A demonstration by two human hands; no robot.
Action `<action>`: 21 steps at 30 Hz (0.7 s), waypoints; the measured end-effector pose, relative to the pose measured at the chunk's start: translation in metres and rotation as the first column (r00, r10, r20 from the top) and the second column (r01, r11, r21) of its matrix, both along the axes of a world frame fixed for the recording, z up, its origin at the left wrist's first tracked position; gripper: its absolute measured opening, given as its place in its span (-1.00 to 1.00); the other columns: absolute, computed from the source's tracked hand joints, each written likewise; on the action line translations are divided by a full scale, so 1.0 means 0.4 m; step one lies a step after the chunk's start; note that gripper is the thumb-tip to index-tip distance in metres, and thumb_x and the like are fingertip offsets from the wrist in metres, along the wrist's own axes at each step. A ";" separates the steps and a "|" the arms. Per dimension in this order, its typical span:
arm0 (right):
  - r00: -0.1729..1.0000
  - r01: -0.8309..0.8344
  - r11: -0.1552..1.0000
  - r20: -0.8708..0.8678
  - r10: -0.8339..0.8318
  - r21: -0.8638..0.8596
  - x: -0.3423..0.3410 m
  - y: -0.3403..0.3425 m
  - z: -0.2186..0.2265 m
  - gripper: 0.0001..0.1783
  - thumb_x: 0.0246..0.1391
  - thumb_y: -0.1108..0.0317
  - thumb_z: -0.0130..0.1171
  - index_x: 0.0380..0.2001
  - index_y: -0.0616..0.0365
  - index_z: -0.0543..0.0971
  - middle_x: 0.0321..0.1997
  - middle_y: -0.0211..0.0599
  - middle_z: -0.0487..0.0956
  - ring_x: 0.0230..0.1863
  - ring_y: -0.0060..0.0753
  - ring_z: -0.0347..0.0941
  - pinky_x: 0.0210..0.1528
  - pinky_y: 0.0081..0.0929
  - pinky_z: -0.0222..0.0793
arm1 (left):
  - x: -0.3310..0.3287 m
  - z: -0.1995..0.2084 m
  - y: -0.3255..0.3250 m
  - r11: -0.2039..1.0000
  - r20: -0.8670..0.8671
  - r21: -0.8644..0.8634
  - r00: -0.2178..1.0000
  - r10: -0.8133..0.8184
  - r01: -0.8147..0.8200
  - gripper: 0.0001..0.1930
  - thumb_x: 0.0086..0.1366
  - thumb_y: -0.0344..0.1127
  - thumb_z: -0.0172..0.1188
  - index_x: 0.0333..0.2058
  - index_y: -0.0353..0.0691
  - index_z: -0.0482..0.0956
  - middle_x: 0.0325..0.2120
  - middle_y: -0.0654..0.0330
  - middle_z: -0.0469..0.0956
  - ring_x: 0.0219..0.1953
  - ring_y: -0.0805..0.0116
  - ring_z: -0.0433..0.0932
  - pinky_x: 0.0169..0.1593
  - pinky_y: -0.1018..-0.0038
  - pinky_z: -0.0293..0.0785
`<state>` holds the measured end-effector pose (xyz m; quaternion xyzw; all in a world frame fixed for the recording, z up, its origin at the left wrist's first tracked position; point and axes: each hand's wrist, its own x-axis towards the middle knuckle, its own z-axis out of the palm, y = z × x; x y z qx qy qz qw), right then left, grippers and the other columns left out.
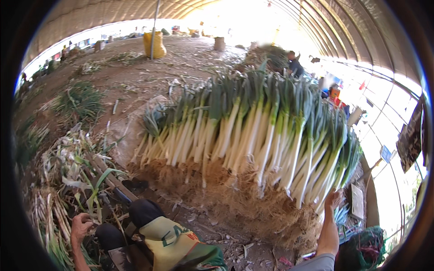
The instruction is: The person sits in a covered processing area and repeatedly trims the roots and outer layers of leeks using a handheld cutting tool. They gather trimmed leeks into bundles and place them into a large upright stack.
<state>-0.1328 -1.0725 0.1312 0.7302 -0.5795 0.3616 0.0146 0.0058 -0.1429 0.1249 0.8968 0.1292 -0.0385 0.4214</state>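
Observation:
A big heap of leeks with green tops, white stalks and brown roots fills the middle and right. My right hand reaches to the heap's right end, beside the lowest white stalks. Its fingers are bent inward, and what they hold, if anything, is hidden. At the lower left, my left hand is raised with loosely bent fingers and nothing visible in it. It is nearest to a pile of thin, pale stalks and loose peeled leaves. A yellow and green apron covers my lap.
A wooden bar lies left of my knees. Green netting sits at the lower right, by a light board. Green bunches lie on the soil farther left. Behind are a yellow sack, a pole and another person.

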 end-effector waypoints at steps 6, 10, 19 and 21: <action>0.627 -0.712 0.682 0.288 0.724 -0.166 0.329 0.314 0.194 -0.55 0.33 0.34 0.08 0.22 0.24 0.38 0.30 0.07 0.42 0.23 -0.07 0.43 0.17 -0.17 0.53 | 0.006 -0.089 0.026 0.996 -0.034 -0.080 0.999 0.031 -0.034 -0.53 0.09 -0.51 0.23 0.02 -0.57 0.51 -0.25 -0.15 0.66 -0.28 0.16 0.69 -0.23 0.31 0.64; 0.147 -0.982 0.160 0.120 0.982 -0.099 0.570 0.717 0.149 -0.46 0.15 0.46 0.29 0.19 0.11 0.41 0.27 -0.05 0.45 0.00 -0.25 0.57 -0.03 -0.42 0.66 | -0.035 -0.124 0.043 0.979 -0.048 -0.171 0.993 0.105 -0.112 -0.53 0.07 -0.50 0.27 0.01 -0.51 0.54 -0.26 0.01 0.68 -0.28 0.30 0.66 -0.20 0.41 0.62; -0.543 -0.722 -0.493 0.044 0.839 0.486 0.648 1.633 -0.033 -0.08 0.19 -0.07 0.21 0.41 0.24 0.11 0.41 0.15 0.25 0.35 0.11 0.26 0.42 -0.11 0.20 | -0.107 -0.333 0.050 0.985 0.044 -0.122 0.991 0.124 -0.118 -0.54 0.16 -0.21 0.34 -0.03 -0.39 0.60 -0.22 0.00 0.68 -0.30 0.31 0.67 -0.21 0.38 0.57; -0.577 -0.727 -0.531 0.031 0.816 0.435 0.637 1.737 -0.163 -0.03 0.07 -0.05 0.32 0.35 0.35 0.16 0.35 0.17 0.31 0.25 0.27 0.33 0.26 -0.07 0.35 | -0.124 -0.358 0.007 0.994 0.117 -0.087 0.990 0.080 -0.070 -0.56 0.19 -0.18 0.30 -0.03 -0.37 0.60 -0.22 -0.01 0.68 -0.29 0.25 0.67 -0.18 0.35 0.56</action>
